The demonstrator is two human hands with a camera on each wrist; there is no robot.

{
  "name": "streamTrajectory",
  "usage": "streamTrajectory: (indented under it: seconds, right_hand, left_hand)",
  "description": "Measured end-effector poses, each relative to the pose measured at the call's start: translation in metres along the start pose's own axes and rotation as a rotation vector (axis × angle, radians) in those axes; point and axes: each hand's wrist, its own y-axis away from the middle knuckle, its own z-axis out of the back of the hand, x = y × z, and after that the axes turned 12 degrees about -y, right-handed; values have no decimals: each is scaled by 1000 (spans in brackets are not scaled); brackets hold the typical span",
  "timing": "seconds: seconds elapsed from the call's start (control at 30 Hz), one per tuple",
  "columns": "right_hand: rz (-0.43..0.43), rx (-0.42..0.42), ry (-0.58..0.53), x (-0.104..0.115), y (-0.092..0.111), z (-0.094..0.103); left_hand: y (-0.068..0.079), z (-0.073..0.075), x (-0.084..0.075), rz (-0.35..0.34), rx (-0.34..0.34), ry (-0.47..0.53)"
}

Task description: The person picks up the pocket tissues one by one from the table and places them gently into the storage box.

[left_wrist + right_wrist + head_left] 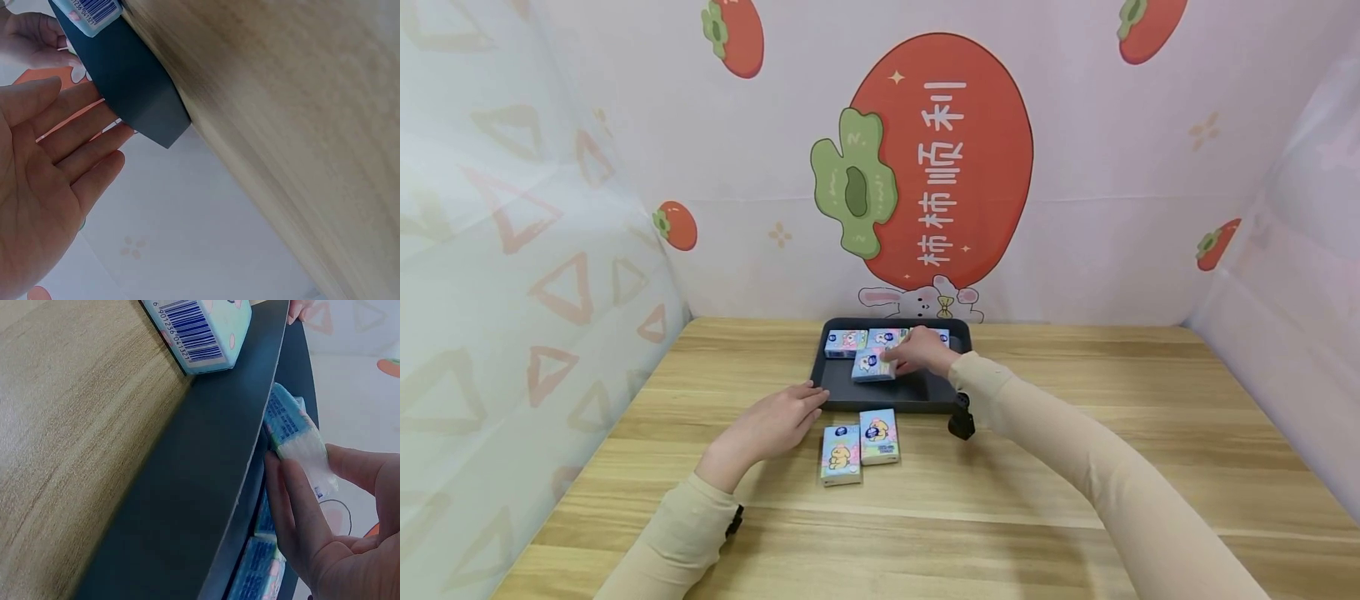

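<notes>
R hand point(928, 350) pinching a tissue pack point(872, 365) over the tray point(892, 407) (can't tell if it's touching the base), just nearer than three packs point(886, 337) along its 12 o'clock side! L hand point(777, 421), fingers straight, grips nothing at the tray's 8 o'clock corner. Two more packs point(878, 437) on the bench point(1037, 508), approx 6 to 7 o'clock. Risk: a tilted pack could catch the back row & ride up; a L-hand nudge might slide the tray.

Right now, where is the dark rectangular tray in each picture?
Head: the dark rectangular tray sits just below centre.
Left wrist: the tray is at upper left, by the left hand.
Right wrist: the tray's wall slants from bottom left up past the right hand.
Shared landmark: the right hand.
</notes>
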Motion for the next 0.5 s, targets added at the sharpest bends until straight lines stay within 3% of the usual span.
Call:
streamTrajectory:
  seconds: [0.5]
  right_hand:
    - [-53,-8,-36,1,-14,-8]
  left_hand:
    - [0,-1,1,6,13,-3]
